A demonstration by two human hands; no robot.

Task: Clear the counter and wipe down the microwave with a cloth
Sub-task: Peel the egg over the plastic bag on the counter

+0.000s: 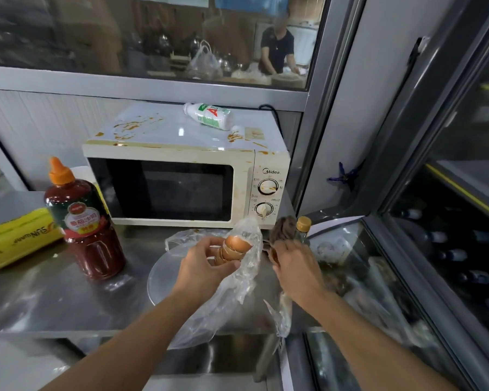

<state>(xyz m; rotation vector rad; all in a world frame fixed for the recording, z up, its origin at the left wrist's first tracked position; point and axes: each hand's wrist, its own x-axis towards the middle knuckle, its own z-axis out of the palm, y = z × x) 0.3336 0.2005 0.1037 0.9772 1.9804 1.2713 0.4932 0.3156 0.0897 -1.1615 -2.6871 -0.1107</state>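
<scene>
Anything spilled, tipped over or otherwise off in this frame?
Yes. Brown sauce streaks smear the microwave top and drip onto its upper dial. A white drink bottle lies on its side up there.

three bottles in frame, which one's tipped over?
The white bottle with the green-and-red label, lying on its side on the microwave top. The red sauce bottle and the gold-capped bottle stand upright on the counter.

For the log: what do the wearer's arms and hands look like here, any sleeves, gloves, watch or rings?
Both forearms are bare up to the frame edge; no sleeves show. The left hand and the right hand are ungloved. No watch, bracelet or ring is visible on the parts in view.
</scene>
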